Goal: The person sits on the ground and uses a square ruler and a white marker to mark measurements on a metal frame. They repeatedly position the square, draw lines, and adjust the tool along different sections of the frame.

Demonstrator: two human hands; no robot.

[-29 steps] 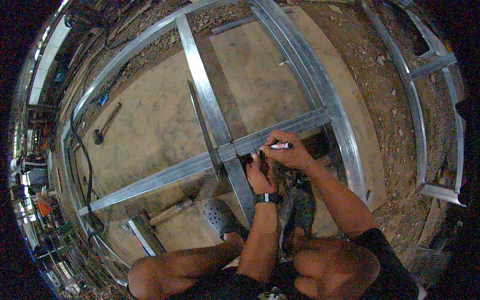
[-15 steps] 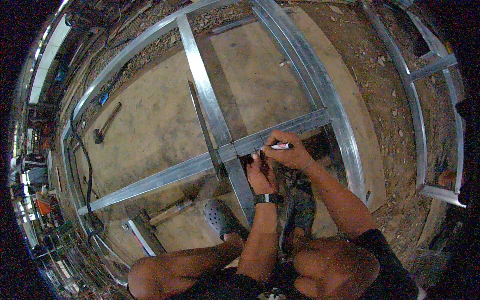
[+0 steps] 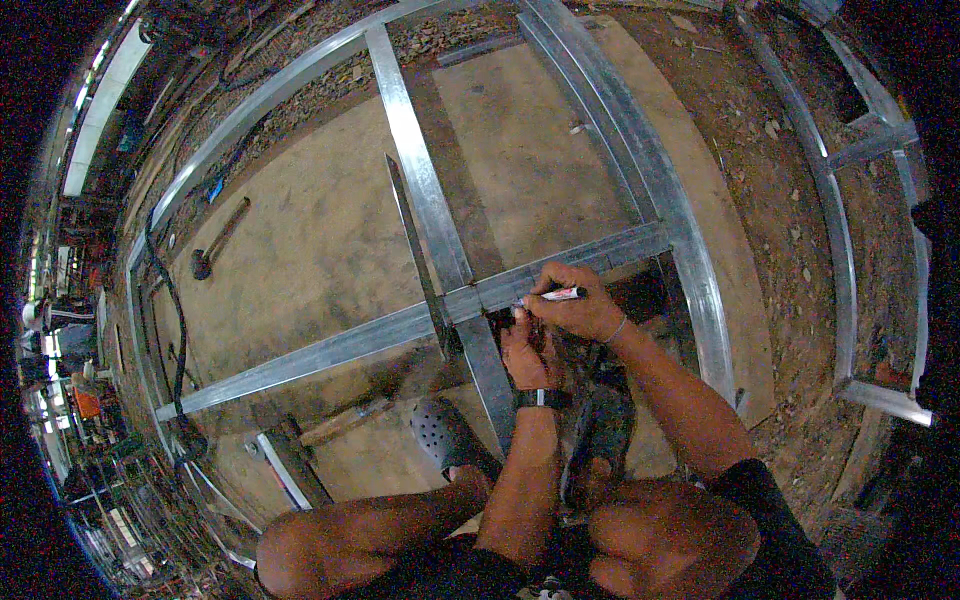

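Note:
In my right hand (image 3: pixel 585 308) is a marker pen (image 3: pixel 563 294) with a white barrel and dark end, gripped by closed fingers. The hand rests against the near edge of a silver square metal tube (image 3: pixel 350 347) that crosses the frame. Just below the same edge, my left hand (image 3: pixel 527 352) is curled with its thumb up, close to the pen's tip; whatever it holds is hidden. Thin dark lines cross the tube near both hands. Left of them, a long narrow dark metal strip (image 3: pixel 412 240) lies across the tube, beside an upright crossbar (image 3: pixel 410 140).
A hammer (image 3: pixel 221 238) lies on the board (image 3: pixel 310 200) inside the frame. A black cable (image 3: pixel 175 310) runs over its left side. A second metal frame (image 3: pixel 840 260) stands at right on dirt ground. My feet in dark clogs (image 3: pixel 445 435) are by the tube.
The view has shifted slightly, so the frame sits a little further right and lower. Both hands keep nearly the same hold and place at the tube.

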